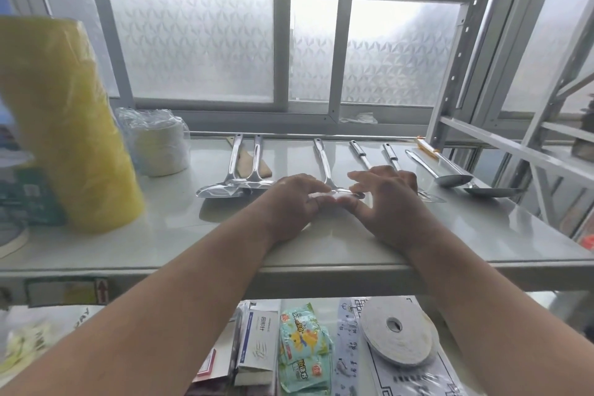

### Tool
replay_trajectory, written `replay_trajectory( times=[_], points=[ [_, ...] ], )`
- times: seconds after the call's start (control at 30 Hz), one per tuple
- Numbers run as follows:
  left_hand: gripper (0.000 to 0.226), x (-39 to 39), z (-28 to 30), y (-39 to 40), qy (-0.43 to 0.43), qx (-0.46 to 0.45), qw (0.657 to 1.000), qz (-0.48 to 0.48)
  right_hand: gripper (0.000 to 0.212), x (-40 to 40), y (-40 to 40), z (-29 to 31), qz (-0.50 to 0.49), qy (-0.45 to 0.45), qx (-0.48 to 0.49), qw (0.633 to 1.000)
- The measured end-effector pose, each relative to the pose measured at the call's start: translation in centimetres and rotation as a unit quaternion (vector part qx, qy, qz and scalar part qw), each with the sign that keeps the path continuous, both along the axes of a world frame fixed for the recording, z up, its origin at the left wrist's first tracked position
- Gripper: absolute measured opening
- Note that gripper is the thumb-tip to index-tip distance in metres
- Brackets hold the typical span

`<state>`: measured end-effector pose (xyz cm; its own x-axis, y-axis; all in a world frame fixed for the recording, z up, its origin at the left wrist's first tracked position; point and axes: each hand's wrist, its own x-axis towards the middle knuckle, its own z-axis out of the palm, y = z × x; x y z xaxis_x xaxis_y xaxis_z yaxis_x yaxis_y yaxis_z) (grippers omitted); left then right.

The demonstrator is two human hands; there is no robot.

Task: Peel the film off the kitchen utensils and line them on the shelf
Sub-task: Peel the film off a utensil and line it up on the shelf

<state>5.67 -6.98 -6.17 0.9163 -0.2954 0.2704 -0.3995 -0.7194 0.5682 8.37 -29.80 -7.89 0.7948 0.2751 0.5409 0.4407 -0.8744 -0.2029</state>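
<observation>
Your left hand (pixel 291 202) and right hand (pixel 385 199) meet over the head of a steel utensil (pixel 324 164) lying on the white shelf (pixel 225 235), fingertips pinching at it; whether film is gripped, can't tell. Two spatulas (pixel 238 170) left of the grip, ladles (pixel 450 175) right. Yellow roll (pixel 64 125) far left. Frosted window (pixel 193 45) behind.

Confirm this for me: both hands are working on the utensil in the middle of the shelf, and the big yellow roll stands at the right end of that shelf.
Wrong on one point. The head view shows the yellow roll at the left end of the shelf, not the right. The left hand and right hand are indeed on the middle utensil.
</observation>
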Motion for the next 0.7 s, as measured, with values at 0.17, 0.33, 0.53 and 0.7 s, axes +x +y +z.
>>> replay_trajectory(
  times=[0.17, 0.33, 0.53, 0.7],
  points=[
    [0.043, -1.4, 0.8, 1.5, -0.04, -0.055, 0.998, 0.014, 0.059, -1.4, 1.1, 0.9, 0.023, -0.03, 0.001, 0.999],
    [0.031, -2.8, 2.0, 7.2, -0.178, -0.028, 0.983, 0.042, 0.048, -3.5, 6.6, 2.4, 0.128, -0.017, 0.021, 0.991],
    [0.075, -2.5, 0.7, 14.2, -0.037, 0.027, 0.994, 0.103, 0.057, -2.2, 16.2, 3.4, 0.164, 0.09, 0.043, 0.981],
    [0.041, -0.2, -0.8, 15.2, 0.03, -0.071, 0.992, 0.097, 0.048, -0.8, 18.3, 2.7, 0.111, 0.129, 0.127, 0.977]
  ],
)
